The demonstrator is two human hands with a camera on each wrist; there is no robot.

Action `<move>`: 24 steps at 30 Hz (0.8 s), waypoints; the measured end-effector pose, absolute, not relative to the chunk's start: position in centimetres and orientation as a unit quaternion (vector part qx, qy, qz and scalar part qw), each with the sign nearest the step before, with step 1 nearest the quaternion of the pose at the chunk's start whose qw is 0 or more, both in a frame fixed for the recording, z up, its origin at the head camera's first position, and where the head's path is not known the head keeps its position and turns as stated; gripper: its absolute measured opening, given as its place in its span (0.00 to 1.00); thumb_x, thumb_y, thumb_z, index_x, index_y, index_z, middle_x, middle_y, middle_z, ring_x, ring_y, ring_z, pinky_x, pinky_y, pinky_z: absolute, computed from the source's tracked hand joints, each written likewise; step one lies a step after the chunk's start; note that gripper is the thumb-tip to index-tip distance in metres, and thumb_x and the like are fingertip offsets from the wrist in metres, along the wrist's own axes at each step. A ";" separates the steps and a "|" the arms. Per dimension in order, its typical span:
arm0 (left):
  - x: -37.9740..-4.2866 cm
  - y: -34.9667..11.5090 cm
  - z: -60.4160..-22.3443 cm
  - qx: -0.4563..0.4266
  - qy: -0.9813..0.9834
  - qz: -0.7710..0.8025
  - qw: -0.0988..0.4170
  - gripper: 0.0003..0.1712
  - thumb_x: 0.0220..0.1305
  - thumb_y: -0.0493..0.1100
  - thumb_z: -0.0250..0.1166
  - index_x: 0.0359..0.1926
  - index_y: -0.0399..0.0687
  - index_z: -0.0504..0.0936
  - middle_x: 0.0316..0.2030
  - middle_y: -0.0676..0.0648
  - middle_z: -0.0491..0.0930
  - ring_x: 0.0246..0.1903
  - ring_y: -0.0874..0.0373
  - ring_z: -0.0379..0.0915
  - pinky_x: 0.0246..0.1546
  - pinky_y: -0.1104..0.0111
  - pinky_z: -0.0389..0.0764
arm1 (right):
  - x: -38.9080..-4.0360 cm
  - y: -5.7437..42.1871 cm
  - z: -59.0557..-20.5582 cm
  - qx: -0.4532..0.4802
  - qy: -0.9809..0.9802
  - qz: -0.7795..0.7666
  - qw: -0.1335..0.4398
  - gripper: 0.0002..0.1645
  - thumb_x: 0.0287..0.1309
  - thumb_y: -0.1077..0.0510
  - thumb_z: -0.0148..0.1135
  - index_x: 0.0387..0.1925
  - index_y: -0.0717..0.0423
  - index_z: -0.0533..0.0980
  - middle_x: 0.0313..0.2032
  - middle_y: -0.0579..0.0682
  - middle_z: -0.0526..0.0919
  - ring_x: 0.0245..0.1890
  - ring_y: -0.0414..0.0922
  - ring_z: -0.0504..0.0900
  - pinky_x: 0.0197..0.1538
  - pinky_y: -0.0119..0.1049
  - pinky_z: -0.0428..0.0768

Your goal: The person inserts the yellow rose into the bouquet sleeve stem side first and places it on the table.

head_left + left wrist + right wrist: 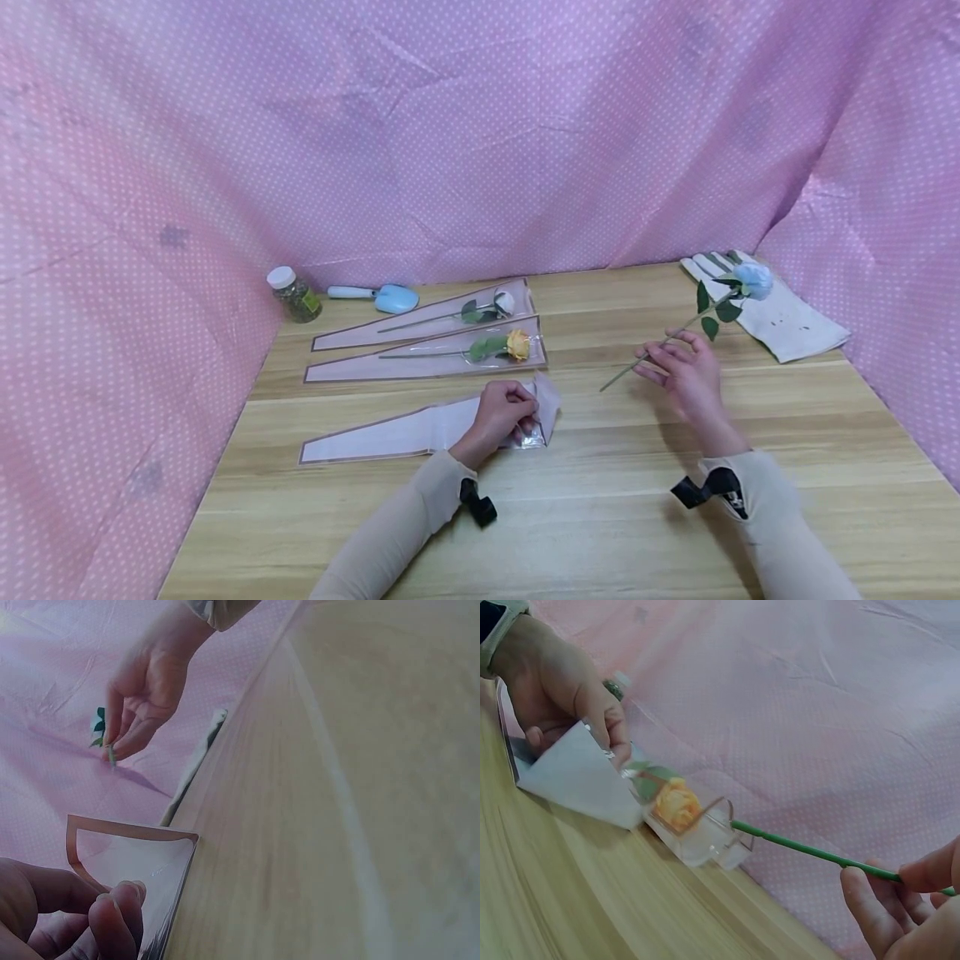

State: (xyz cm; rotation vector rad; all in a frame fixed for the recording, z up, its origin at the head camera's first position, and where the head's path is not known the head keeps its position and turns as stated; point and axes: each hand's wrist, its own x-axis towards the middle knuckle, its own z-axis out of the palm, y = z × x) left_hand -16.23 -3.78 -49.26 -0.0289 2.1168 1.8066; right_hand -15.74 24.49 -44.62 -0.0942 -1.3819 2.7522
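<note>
My left hand (497, 417) pinches the wide end of a flat, tapered flower sleeve (367, 439) with a brown border, lying on the table. In the left wrist view its fingertips (120, 915) hold the sleeve's edge, and the sleeve's mouth stands lifted. My right hand (686, 375) holds a blue artificial rose (752, 281) by its green stem, above the table to the right. The bloom points away to the back right; the bare stem end (739, 825) points toward the sleeves. Beyond the left hand lie a sleeve with a yellow rose (517, 344) and one with a white rose (504, 302).
A jar of green bits with a white lid (295, 294) stands at the back left, beside a light blue hand trowel (396, 298). White gloves (802, 325) lie at the back right. Pink dotted cloth (480, 150) hangs behind the wooden table (600, 517).
</note>
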 end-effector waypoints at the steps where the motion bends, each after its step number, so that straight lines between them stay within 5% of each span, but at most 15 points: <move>1: -16.2 -3.8 -49.2 -0.009 0.748 0.639 0.178 0.03 0.61 0.32 0.64 0.33 0.33 0.82 0.16 0.54 0.80 0.12 0.64 0.70 0.10 0.75 0.69 | -15.8 24.1 -44.6 -0.031 -0.447 0.893 0.033 0.18 0.64 0.76 0.53 0.49 0.58 0.62 0.30 0.50 0.89 0.34 0.43 0.90 0.38 0.40 0.89; 24: -16.2 -3.9 -49.0 -0.010 0.741 0.646 0.180 0.02 0.61 0.31 0.64 0.33 0.33 0.81 0.16 0.54 0.80 0.13 0.64 0.71 0.10 0.75 0.69 | -16.0 18.2 -45.5 -0.073 -0.512 0.854 0.063 0.10 0.72 0.68 0.48 0.51 0.57 0.63 0.30 0.45 0.86 0.34 0.40 0.88 0.39 0.37 0.88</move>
